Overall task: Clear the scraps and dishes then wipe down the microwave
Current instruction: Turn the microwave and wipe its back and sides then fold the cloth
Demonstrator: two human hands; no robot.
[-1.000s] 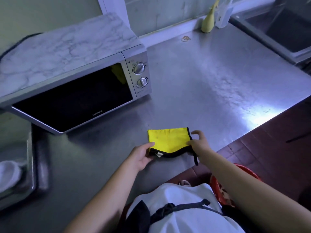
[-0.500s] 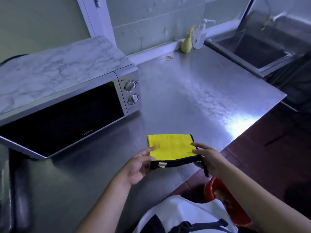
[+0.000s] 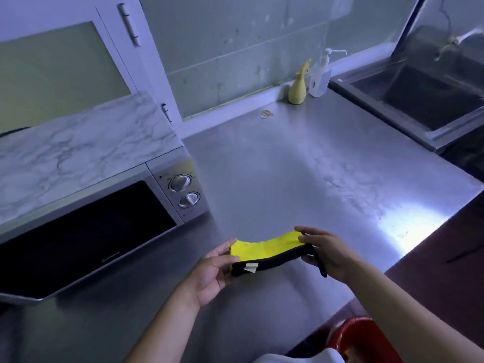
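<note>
You look to be at the wiping step: your left hand (image 3: 209, 268) pinches one end of the folded yellow cloth (image 3: 264, 248) between thumb and fingers, and your right hand (image 3: 324, 254) curls round the other end, holding it low over the counter (image 3: 288, 179) near its front edge. The microwave (image 3: 86, 231) sits to your left, door closed. Next, I'd judge, one hand takes the cloth across to it. That path crosses only flat steel; mind the counter's edge and the red bin (image 3: 364, 336) below.
</note>
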